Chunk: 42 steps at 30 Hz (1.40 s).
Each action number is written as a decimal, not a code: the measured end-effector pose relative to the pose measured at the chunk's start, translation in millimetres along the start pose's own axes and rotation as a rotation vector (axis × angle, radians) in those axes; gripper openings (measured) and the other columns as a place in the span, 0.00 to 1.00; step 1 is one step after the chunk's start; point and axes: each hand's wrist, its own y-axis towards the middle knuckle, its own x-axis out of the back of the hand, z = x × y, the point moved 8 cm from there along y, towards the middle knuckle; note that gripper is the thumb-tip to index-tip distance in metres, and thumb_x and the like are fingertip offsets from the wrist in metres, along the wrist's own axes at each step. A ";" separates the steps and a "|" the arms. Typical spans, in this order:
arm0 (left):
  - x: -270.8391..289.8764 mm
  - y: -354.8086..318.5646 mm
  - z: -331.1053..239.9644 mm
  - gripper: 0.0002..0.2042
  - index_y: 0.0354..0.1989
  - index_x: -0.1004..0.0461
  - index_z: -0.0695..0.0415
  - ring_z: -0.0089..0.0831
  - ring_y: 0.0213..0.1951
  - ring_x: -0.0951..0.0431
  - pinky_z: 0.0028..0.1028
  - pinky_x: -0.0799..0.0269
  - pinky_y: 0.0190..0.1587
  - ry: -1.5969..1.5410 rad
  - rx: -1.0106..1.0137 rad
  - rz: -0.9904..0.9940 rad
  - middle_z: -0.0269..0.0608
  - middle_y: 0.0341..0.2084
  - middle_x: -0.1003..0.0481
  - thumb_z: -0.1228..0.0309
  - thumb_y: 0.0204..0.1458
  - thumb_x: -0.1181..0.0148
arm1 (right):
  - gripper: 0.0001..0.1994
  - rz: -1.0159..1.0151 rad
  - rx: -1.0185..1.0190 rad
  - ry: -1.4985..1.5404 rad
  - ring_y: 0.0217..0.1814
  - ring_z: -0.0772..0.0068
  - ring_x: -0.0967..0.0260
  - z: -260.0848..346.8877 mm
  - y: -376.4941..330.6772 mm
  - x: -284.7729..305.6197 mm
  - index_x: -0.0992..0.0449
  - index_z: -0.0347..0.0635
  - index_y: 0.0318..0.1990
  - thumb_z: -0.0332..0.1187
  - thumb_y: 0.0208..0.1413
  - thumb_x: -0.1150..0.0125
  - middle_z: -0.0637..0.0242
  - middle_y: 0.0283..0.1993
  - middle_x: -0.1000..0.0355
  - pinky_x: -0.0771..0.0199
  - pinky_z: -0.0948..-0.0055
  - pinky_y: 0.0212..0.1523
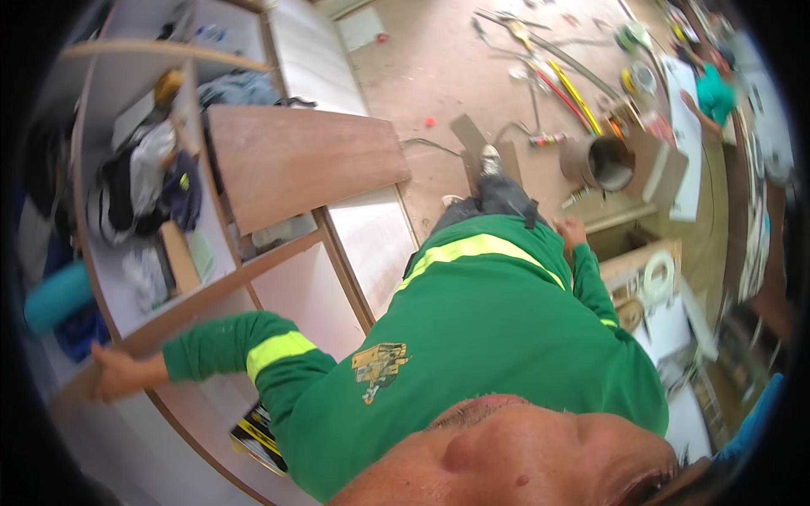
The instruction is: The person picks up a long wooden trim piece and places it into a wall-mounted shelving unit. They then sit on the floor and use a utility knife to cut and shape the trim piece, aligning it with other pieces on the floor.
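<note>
My left arm reaches out to the left over the white-lined wooden cabinet. My left hand (pixel 125 373) is at the cabinet's brown wooden edge (pixel 160 333); its fingers are blurred, and whether they grip the edge cannot be made out. My right hand (pixel 572 232) hangs by my right hip with its fingers curled in and nothing visible in it. A flat brown wooden panel (pixel 304 160) lies across the cabinet ahead of my left arm. Inside one compartment are a dark blue cap-like item (pixel 180 187), clear plastic bags (pixel 145 274) and a wood strip (pixel 180 257).
Ahead on the floor lie a yellow level-like bar (pixel 574 94), a red bar (pixel 564 99), cables and tools. A round metal duct piece (pixel 609 163) stands right of my feet. Beyond a long white board (pixel 682 126) is another person (pixel 715 94) in green. A teal roll (pixel 59 297) sits far left.
</note>
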 end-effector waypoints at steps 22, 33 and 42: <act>188.2 -166.2 -78.8 0.37 0.70 0.39 0.65 0.54 0.65 0.32 0.51 0.41 0.69 -0.918 -0.245 0.492 0.57 0.66 0.34 0.59 0.57 0.30 | 0.22 0.431 -0.457 0.596 0.45 0.53 0.23 47.6 262.8 -36.9 0.31 0.53 0.65 0.35 0.63 0.48 0.56 0.51 0.22 0.22 0.53 0.42; 146.1 -328.7 67.6 0.54 0.77 0.51 0.59 0.61 0.76 0.54 0.50 0.55 0.76 -0.301 -0.002 1.064 0.60 0.74 0.46 0.47 0.47 0.26 | 0.29 0.795 -0.061 -0.046 0.36 0.56 0.20 292.3 263.0 -143.8 0.36 0.40 0.70 0.26 0.58 0.47 0.51 0.45 0.21 0.21 0.61 0.28; 124.1 -362.6 74.7 0.38 0.71 0.36 0.56 0.55 0.67 0.36 0.44 0.37 0.69 -0.287 -0.100 1.249 0.53 0.66 0.36 0.65 0.50 0.27 | 0.25 0.813 0.597 -0.359 0.30 0.64 0.21 422.1 167.0 -205.8 0.29 0.36 0.64 0.32 0.57 0.41 0.53 0.40 0.19 0.17 0.64 0.34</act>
